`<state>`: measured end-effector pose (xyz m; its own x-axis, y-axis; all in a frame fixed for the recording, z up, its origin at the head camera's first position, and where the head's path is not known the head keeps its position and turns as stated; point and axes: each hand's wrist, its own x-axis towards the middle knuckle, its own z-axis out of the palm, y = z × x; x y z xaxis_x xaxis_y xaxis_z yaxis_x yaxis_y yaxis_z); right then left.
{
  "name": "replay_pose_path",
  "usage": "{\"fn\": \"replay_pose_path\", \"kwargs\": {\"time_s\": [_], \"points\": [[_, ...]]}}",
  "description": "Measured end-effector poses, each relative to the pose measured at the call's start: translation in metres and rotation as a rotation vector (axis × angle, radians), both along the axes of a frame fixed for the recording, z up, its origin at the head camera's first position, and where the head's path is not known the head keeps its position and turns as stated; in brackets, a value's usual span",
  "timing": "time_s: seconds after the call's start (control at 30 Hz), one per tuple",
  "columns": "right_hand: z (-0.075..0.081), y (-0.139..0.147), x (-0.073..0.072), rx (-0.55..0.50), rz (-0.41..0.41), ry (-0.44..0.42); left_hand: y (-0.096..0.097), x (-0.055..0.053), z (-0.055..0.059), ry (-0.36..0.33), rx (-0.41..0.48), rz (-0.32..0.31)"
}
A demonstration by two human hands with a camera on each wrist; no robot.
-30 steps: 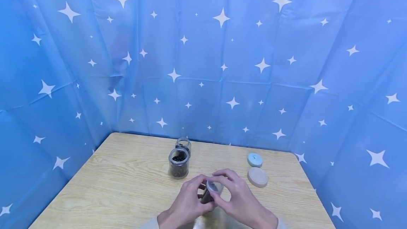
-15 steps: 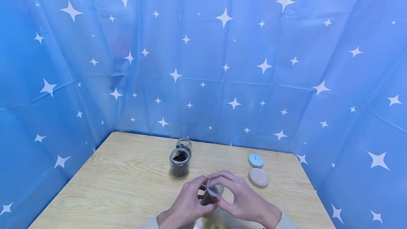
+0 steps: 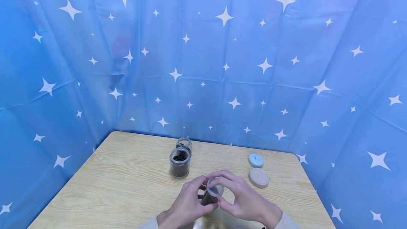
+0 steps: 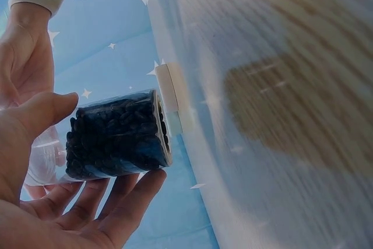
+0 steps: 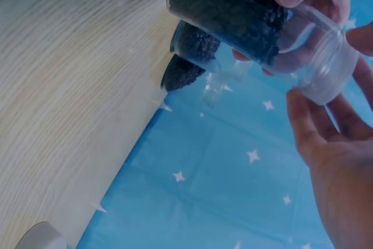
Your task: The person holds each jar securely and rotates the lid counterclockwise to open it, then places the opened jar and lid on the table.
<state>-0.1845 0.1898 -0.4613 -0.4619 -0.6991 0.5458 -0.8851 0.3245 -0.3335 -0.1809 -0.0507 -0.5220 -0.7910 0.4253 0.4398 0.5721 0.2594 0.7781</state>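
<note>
A clear jar [image 3: 207, 199], partly filled with dark beans, is between my two hands near the front of the table. My left hand [image 3: 190, 198] grips the jar's body, thumb on one side and fingers on the other. Around the translucent lid [image 5: 333, 73] at its top, the fingers and thumb of my right hand [image 3: 243, 198] are curled. In the left wrist view the beans [image 4: 116, 135] fill the lower part, with bare clear wall above them. I cannot tell whether the jar's base touches the table.
Two lidless glass jars with dark contents, a nearer one [image 3: 179, 168] and a farther one [image 3: 188, 145], stand beyond my left hand. A blue lid [image 3: 255, 160] and a beige lid [image 3: 259, 178] lie at the right. A starry blue curtain [image 3: 203, 63] hangs behind the table [image 3: 127, 179].
My right hand has shifted slightly to the right around the lid, its thumb farther along the rim. My left hand keeps its grip on the jar. The last half second shows almost no movement.
</note>
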Motion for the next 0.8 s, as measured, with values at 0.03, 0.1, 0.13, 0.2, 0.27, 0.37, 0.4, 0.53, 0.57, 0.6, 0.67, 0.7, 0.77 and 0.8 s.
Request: {"fn": "replay_pose_path", "kwargs": {"time_s": [0.03,0.1,0.13,0.2,0.27,0.37,0.4,0.53,0.57,0.6,0.67,0.7,0.77,0.8], "points": [[0.000,0.000,0.000,0.006,-0.006,0.002,0.000,0.000,0.000,-0.008,-0.003,0.001],[-0.001,0.001,0.000,0.018,-0.023,0.011,0.000,-0.001,0.000,-0.022,-0.014,0.007],[-0.001,0.001,0.000,0.022,-0.034,0.016,-0.001,-0.001,0.000,-0.025,-0.019,0.010],[-0.002,0.001,0.001,0.030,-0.065,0.025,-0.002,-0.002,0.000,-0.034,-0.028,0.013],[-0.003,-0.001,0.003,0.024,-0.104,0.035,-0.002,-0.001,-0.001,-0.036,-0.034,0.018],[-0.005,-0.005,0.006,-0.008,-0.173,0.058,-0.002,0.000,-0.001,-0.040,-0.024,0.018],[-0.005,-0.006,0.007,-0.020,-0.203,0.065,-0.002,0.000,-0.001,-0.046,-0.021,0.018],[-0.008,-0.012,0.013,-0.062,-0.311,0.078,-0.001,0.000,0.000,-0.047,-0.015,0.026],[-0.009,-0.013,0.015,-0.069,-0.331,0.082,-0.001,0.000,0.001,-0.045,-0.013,0.028],[-0.009,-0.015,0.016,-0.073,-0.348,0.085,0.000,0.000,0.001,-0.044,-0.011,0.030],[-0.011,-0.018,0.018,-0.075,-0.371,0.109,0.000,0.000,0.001,-0.037,-0.008,0.034],[-0.012,-0.020,0.019,-0.075,-0.380,0.124,0.001,0.001,0.001,-0.034,-0.009,0.034],[-0.013,-0.023,0.021,-0.067,-0.400,0.149,0.001,0.000,0.001,-0.027,-0.011,0.034],[-0.014,-0.024,0.022,-0.062,-0.408,0.158,0.001,0.000,0.001,-0.025,-0.012,0.032]]}}
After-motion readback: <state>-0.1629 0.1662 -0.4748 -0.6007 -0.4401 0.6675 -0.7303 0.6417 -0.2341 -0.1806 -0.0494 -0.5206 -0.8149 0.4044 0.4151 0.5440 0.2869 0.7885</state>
